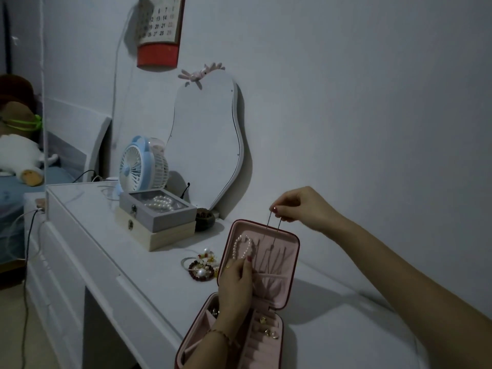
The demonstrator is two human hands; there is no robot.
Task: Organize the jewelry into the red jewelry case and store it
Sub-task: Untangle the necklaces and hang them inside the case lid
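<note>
The red jewelry case (288, 265) stands open on the white desk (133, 251), its pink lid upright. My right hand (300, 206) pinches a thin chain necklace (274, 227) above the lid's top edge, and the chain hangs down in front of the lining. My left hand (235, 286) rests against the lid's lower part, fingers by the elastic pocket. A pearl bracelet (242, 246) hangs in the lid's left side. Gold rings (269, 331) sit in the base's ring rolls. Loose bracelets (201, 267) lie on the desk left of the case.
Two stacked boxes (157, 219), the upper one holding pearls, stand behind the case on the left. A small dark bowl (205, 219), a blue fan (142, 165) and a wavy mirror (210, 145) line the wall. The desk's front edge runs close on the left.
</note>
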